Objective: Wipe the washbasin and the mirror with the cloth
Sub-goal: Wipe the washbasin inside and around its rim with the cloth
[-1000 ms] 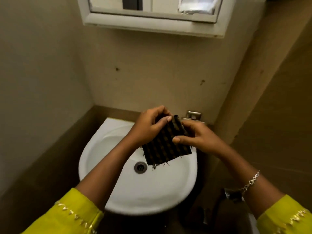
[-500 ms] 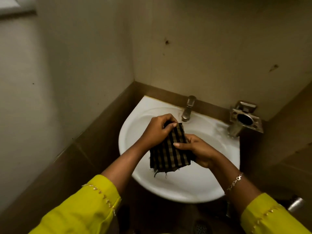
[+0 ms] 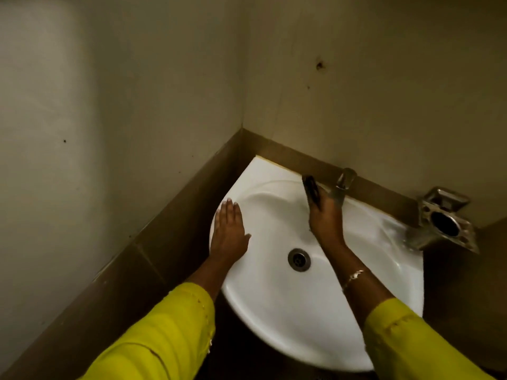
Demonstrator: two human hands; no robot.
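Note:
A white corner washbasin [image 3: 288, 311] fills the lower middle, with a round metal drain [image 3: 299, 259] in its bowl. My left hand [image 3: 229, 234] lies flat and open on the basin's left rim. My right hand [image 3: 325, 215] reaches to the back of the bowl and grips the dark checked cloth [image 3: 311, 189], of which only a folded edge shows above the fingers. The cloth is close to the metal tap [image 3: 343, 185] at the basin's back edge. The mirror is out of view.
A metal holder [image 3: 444, 223] with a round hole is fixed to the wall at the basin's right. Cream walls meet in a corner behind the basin, with a brown tile band [image 3: 164, 226] along the left wall and the back.
The left hand let go of the cloth and moved down onto the left rim. The right hand carried the cloth up to the back of the bowl near the tap. The view tilted lower.

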